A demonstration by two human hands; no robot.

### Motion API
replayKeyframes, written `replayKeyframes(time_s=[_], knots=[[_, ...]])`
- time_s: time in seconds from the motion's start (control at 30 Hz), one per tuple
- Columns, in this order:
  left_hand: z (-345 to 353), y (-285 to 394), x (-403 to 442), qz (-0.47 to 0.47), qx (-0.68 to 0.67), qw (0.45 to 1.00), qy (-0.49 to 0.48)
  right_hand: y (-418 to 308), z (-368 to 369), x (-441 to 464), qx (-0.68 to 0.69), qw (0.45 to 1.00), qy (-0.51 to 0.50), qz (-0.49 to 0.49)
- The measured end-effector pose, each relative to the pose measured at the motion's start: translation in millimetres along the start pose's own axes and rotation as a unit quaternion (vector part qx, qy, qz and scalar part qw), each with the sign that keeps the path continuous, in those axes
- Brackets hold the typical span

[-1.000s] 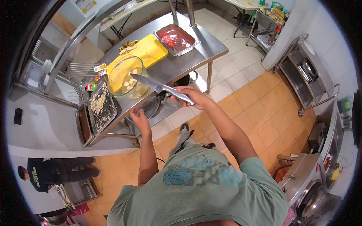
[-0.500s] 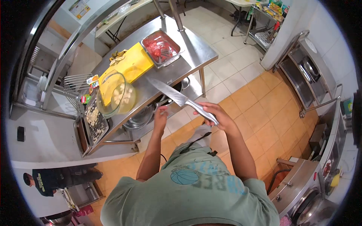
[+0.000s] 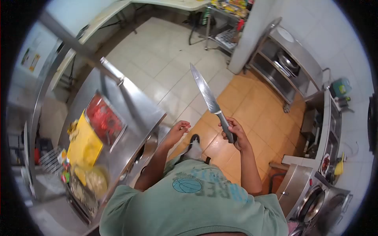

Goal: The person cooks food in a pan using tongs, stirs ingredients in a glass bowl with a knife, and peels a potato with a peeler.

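My right hand [image 3: 236,135] is wrapped round the grey handle of a large kitchen knife [image 3: 206,92]. Its blade points up and away from me over the floor. To the left, my left hand [image 3: 178,132] hovers near the steel table [image 3: 143,114], holding nothing, fingers loosely bent and apart. A yellow cutting board [image 3: 84,141] lies on that table beside a metal tray [image 3: 119,137] of red, meat-like food. Closer to me are a glass bowl [image 3: 105,179] with pale chunks and a dark tray of chopped pieces [image 3: 83,192], both blurred.
A steel cart [image 3: 271,69] with pans stands at the back right. Pans [image 3: 315,208] sit on the stove at the lower right. Behind, a rack [image 3: 226,37] holds packets near a pale table [image 3: 169,4]. A wire rack [image 3: 52,160] is at the left.
My view has turned right, so the steel table sits farther left. The knife has swung from pointing left over the table to pointing forward over the floor. My left hand remains apart from it.
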State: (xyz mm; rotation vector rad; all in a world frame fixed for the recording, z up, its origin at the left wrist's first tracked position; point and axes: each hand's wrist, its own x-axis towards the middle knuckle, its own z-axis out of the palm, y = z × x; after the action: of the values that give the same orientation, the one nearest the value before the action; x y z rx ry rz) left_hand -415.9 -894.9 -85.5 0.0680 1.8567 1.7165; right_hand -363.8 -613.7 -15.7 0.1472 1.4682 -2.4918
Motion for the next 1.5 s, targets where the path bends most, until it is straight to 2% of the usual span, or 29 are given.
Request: replayKeyframes(time_s=[0.07,0.1,0.2,0.23,0.3,0.4,0.47,0.6,0.7,0.77,0.87,0.97,1.17,1.27,1.33,1.4,1.5], knots=[[-4,27,51,0.034,0.018,0.998,-0.047,-12,-42,20,-0.006,0.999,0.037,-0.021],[-3,42,75,0.015,0.007,1.0,-0.021,-10,-57,29,-0.082,0.99,0.097,-0.064],[-7,71,139,-0.008,0.047,0.999,-0.014,-12,-99,41,-0.029,0.983,0.153,-0.1],[-6,76,154,-0.019,0.046,0.999,-0.016,-10,-111,45,-0.05,0.976,0.177,-0.115],[-2,85,183,-0.031,0.043,0.998,-0.015,-9,-137,55,-0.077,0.962,0.253,-0.067],[4,89,228,-0.068,0.051,0.996,-0.013,-13,-178,84,-0.145,0.948,0.283,-0.001],[13,102,247,-0.114,0.049,0.992,0.003,-25,-201,115,-0.115,0.961,0.25,0.002],[8,124,278,-0.128,0.014,0.99,0.058,-69,-229,210,-0.064,0.988,0.14,0.019],[-14,127,293,-0.129,-0.027,0.985,0.109,-123,-231,301,-0.102,0.993,0.025,0.048],[-38,115,295,-0.119,-0.056,0.982,0.138,-151,-224,366,-0.139,0.989,-0.038,0.046],[-67,107,294,-0.173,-0.112,0.95,0.235,-181,-198,459,-0.221,0.966,-0.115,0.062],[-104,89,291,-0.171,-0.154,0.931,0.282,-186,-139,536,-0.187,0.969,-0.157,0.042],[-191,65,296,-0.201,-0.276,0.867,0.362,-110,-9,639,-0.066,0.986,-0.151,0.021],[-243,58,322,-0.23,-0.327,0.829,0.39,-93,38,673,-0.018,0.985,-0.156,0.072],[-284,43,340,-0.24,-0.354,0.809,0.404,-88,54,697,-0.061,0.983,-0.156,0.075],[-319,56,356,-0.202,-0.338,0.824,0.408,-86,62,727,-0.091,0.978,-0.174,0.077],[-364,95,374,-0.175,-0.323,0.836,0.407,-82,71,765,-0.121,0.978,-0.139,0.102]])
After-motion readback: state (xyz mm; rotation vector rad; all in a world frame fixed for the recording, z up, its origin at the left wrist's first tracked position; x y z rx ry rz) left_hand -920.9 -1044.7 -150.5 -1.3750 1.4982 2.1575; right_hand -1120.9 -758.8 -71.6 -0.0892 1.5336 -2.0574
